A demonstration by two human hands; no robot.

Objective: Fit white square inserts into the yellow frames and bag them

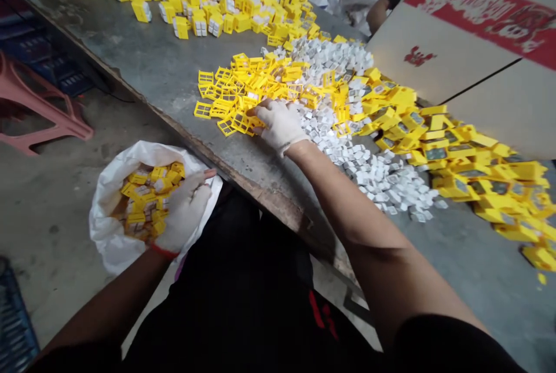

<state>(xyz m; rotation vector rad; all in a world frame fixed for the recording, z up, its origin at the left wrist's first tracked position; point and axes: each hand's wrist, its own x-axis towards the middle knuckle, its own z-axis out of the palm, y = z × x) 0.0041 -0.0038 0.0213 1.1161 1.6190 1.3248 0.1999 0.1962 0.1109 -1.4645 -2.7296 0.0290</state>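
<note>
My right hand [281, 124], in a white glove, reaches over the table to a heap of yellow window-like frames [228, 92]. Its fingers are apart and touch the frames at the near edge of the heap. Small grey-white blocks [369, 170] lie beside and beyond that wrist. My left hand [185, 211], also gloved, is at the right rim of an open white sack [104, 216]. Its fingers are bent together near the rim; what they hold, if anything, is hidden. Yellow pieces with white parts [145, 199] lie inside the sack.
Assembled yellow cases with white keys [200, 22] are heaped at the table's far left. Yellow housings with dark windows [452, 156] spread along the right, before a large carton [469, 54]. Another person's hand [377, 14] shows behind it. A pink stool [39, 106] stands left.
</note>
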